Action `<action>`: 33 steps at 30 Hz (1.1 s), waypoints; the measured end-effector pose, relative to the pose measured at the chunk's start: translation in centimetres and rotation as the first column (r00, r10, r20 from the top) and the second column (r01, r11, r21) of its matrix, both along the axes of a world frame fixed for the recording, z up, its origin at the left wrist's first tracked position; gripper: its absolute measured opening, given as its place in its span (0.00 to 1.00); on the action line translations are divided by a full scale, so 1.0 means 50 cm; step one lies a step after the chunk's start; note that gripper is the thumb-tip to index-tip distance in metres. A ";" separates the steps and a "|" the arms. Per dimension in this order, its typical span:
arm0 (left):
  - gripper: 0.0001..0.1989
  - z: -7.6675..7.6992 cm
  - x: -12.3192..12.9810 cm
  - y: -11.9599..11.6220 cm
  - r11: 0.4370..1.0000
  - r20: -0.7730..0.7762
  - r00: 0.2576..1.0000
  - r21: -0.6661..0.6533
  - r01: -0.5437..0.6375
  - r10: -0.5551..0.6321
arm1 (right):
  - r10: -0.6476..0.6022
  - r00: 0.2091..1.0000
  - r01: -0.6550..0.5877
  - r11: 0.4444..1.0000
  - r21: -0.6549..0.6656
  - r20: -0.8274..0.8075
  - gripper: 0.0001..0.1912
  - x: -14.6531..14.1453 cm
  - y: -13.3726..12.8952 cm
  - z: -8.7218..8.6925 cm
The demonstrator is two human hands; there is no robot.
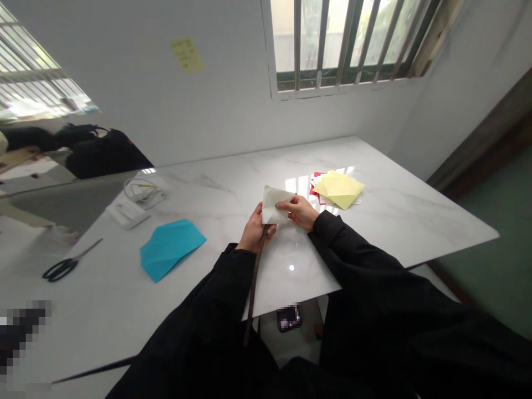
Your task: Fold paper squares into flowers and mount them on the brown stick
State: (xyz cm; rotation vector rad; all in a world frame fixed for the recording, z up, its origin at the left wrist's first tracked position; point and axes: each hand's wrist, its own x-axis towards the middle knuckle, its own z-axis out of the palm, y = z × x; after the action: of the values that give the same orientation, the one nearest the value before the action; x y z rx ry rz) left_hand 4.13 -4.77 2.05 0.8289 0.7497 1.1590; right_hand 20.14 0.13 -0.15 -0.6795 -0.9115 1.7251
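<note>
A small pale cream paper point(271, 213) is held up between both hands above the white marbled table point(224, 183). My left hand point(252, 231) is closed on its left and lower edge, with the thumb at the side and fingers behind. The fingers of my right hand point(302, 211) pinch the paper's right part, one fingertip lying on its face. A dark brown strip point(256, 271) hangs down from beside my left hand toward my lap; its upper end is hidden behind the paper.
Blue folded paper point(171, 246) lies left, with black-handled scissors point(62, 268) beyond it. A white power strip point(127, 213) with a coiled cable is at the back left. Yellow paper point(339, 188) tops red and white sheets at right. A yellow note point(187, 55) is on the wall.
</note>
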 end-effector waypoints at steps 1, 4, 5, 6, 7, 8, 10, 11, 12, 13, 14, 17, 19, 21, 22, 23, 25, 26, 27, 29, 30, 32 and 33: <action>0.18 -0.001 0.000 0.000 1.000 0.000 1.000 0.002 -0.002 0.002 | 0.001 1.000 -0.001 1.000 -0.003 0.000 0.25 0.000 0.001 0.000; 0.19 -0.002 0.001 -0.001 1.000 -0.007 1.000 0.001 -0.004 0.004 | 0.002 1.000 -0.002 1.000 -0.005 0.000 0.26 0.001 0.002 -0.002; 0.19 -0.001 0.001 -0.001 1.000 -0.011 1.000 -0.002 -0.004 0.004 | 0.005 1.000 -0.005 1.000 -0.004 0.002 0.26 0.001 0.002 -0.003; 0.19 -0.001 0.001 -0.001 1.000 -0.015 1.000 -0.005 -0.003 0.003 | 0.008 1.000 -0.008 1.000 -0.001 0.005 0.26 0.000 0.002 -0.004; 0.19 -0.001 0.000 -0.001 1.000 -0.018 1.000 -0.008 0.000 0.000 | 0.011 1.000 -0.011 1.000 0.000 0.007 0.26 0.000 0.001 -0.004; 0.19 -0.001 -0.001 -0.001 1.000 -0.019 1.000 -0.010 0.002 -0.003 | 0.011 1.000 -0.011 1.000 0.002 0.009 0.26 0.000 0.000 -0.005; 0.19 -0.002 -0.004 0.001 1.000 -0.015 1.000 -0.014 0.009 -0.009 | 0.013 1.000 -0.013 1.000 0.003 0.009 0.26 -0.001 -0.001 -0.005; 0.18 -0.002 -0.006 0.002 1.000 -0.013 1.000 -0.016 0.012 -0.012 | 0.016 1.000 -0.016 1.000 0.003 0.009 0.27 -0.001 -0.002 -0.005; 0.18 -0.002 -0.008 0.004 1.000 -0.012 1.000 -0.019 0.013 -0.014 | 0.019 1.000 -0.019 1.000 0.003 0.009 0.27 -0.002 -0.002 -0.005; 0.17 -0.002 -0.010 0.005 1.000 -0.014 1.000 -0.021 0.015 -0.015 | 0.020 1.000 -0.020 1.000 0.003 0.009 0.27 -0.002 -0.003 -0.005; 0.16 -0.002 -0.012 0.007 1.000 -0.020 1.000 -0.023 0.019 -0.020 | 0.018 1.000 -0.018 1.000 0.004 0.009 0.27 -0.002 -0.002 -0.005; 0.15 -0.001 -0.015 0.010 0.999 -0.046 0.998 -0.030 0.032 -0.034 | -0.008 1.000 0.008 1.000 0.009 0.017 0.26 0.000 0.001 -0.007; 0.17 0.001 -0.016 0.011 0.998 -0.061 0.997 -0.040 0.045 -0.048 | -0.034 0.999 0.034 0.999 0.013 0.019 0.26 0.003 0.004 -0.007; 0.19 0.003 -0.018 0.012 0.997 -0.079 0.994 -0.043 0.070 -0.073 | -0.054 0.999 0.054 0.998 0.017 0.005 0.26 0.009 0.008 -0.005; 0.20 0.004 -0.020 0.013 0.996 -0.090 0.992 -0.042 0.085 -0.088 | -0.063 0.998 0.063 0.998 0.020 -0.006 0.26 0.012 0.009 -0.003; 0.21 0.004 -0.023 0.013 0.994 -0.101 0.990 -0.041 0.098 -0.101 | -0.072 0.997 0.072 0.997 0.020 -0.016 0.26 0.016 0.011 -0.001; 0.22 0.005 -0.028 0.015 0.992 -0.125 0.984 -0.044 0.121 -0.126 | -0.093 0.995 0.094 0.995 0.020 -0.030 0.26 0.023 0.012 0.005; 0.23 0.006 -0.030 0.015 0.990 -0.137 0.981 -0.049 0.134 -0.139 | -0.105 0.994 0.105 0.994 0.022 -0.033 0.25 0.026 0.013 0.008; 0.24 0.007 -0.033 0.016 0.988 -0.149 0.977 -0.054 0.146 -0.153 | -0.112 0.993 0.113 0.993 0.025 -0.031 0.24 0.029 0.013 0.011; 0.25 0.008 -0.037 0.016 0.984 -0.168 0.970 -0.060 0.170 -0.178 | -0.129 0.992 0.129 0.991 0.025 -0.011 0.24 0.033 0.012 0.014; 0.26 0.008 -0.038 0.016 0.983 -0.175 0.968 -0.061 0.173 -0.181 | -0.139 0.990 0.139 0.990 0.020 0.008 0.24 0.033 0.012 0.014; 0.26 0.009 -0.041 0.016 0.985 -0.178 0.969 -0.061 0.160 -0.169 | -0.156 0.986 0.156 0.988 0.011 0.061 0.26 0.033 0.012 0.011; 0.25 0.010 -0.042 0.016 0.987 -0.177 0.971 -0.061 0.150 -0.159 | -0.169 0.981 0.168 0.986 0.019 0.094 0.27 0.032 0.013 0.008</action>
State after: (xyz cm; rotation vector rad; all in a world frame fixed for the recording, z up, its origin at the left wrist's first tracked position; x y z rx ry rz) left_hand 2.04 -3.97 2.54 0.9453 0.8436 0.9317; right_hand 21.75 0.76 0.27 -0.8146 -0.9015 1.5475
